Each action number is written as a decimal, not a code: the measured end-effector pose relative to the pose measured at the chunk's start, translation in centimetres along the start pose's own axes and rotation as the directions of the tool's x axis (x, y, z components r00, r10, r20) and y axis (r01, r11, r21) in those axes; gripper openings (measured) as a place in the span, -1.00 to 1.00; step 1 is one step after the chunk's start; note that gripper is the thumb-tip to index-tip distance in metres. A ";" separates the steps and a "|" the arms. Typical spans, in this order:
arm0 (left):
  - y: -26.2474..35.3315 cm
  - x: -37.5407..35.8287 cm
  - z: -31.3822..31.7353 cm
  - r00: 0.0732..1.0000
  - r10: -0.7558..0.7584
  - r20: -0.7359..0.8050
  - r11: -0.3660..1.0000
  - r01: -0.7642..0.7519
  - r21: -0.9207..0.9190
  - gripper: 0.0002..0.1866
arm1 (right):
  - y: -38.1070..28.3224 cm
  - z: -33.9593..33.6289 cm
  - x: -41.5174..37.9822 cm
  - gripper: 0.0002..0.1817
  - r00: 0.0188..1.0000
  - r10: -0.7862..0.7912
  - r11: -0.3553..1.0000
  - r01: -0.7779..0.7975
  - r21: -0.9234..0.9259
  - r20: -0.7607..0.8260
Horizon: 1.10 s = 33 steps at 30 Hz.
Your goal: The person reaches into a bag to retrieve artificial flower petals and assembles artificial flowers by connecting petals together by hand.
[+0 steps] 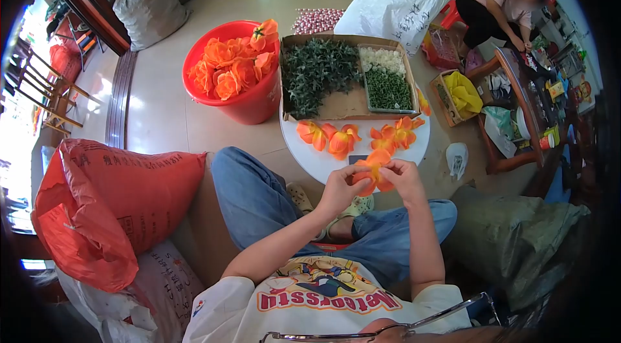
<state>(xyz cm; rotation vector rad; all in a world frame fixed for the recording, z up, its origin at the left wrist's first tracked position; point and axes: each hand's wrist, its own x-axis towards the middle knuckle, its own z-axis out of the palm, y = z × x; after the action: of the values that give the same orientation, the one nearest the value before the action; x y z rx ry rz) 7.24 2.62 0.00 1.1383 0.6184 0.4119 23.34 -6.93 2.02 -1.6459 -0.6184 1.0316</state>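
Note:
Between my two hands is an orange artificial flower (373, 171) with a yellow middle, held just over the near edge of a round white table (294, 149). My left hand (341, 189) pinches its left petals with thumb and fingers. On the other side, my right hand (404, 181) grips the right petals the same way. Several more orange artificial flowers (343, 141) lie in a row on the table beyond my hands. Behind them a cardboard box (343, 105) holds dark green artificial leaves (317, 71) and a clear tray (390, 111) of small white and green pieces.
A red bucket (242, 109) full of orange flowers stands left of the table. Pink beads (317, 21) lie beyond the box beside a large white sack (398, 3). Red sacks (129, 188) flank my left side. Another person (498, 7) sits at a wooden table (527, 104) on the right.

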 end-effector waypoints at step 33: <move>-3.8 0.1 0.3 0.975 -0.197 -0.099 0.953 0.167 -0.251 -0.90 | 0.6 -1.5 3.5 -0.76 0.987 0.045 0.999 -0.044 -0.013 0.154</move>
<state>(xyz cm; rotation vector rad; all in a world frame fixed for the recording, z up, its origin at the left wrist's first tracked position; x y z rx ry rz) 7.54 1.04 -3.45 0.8197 0.7535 0.3891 26.28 -5.05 0.45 -1.6048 -0.6919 1.1985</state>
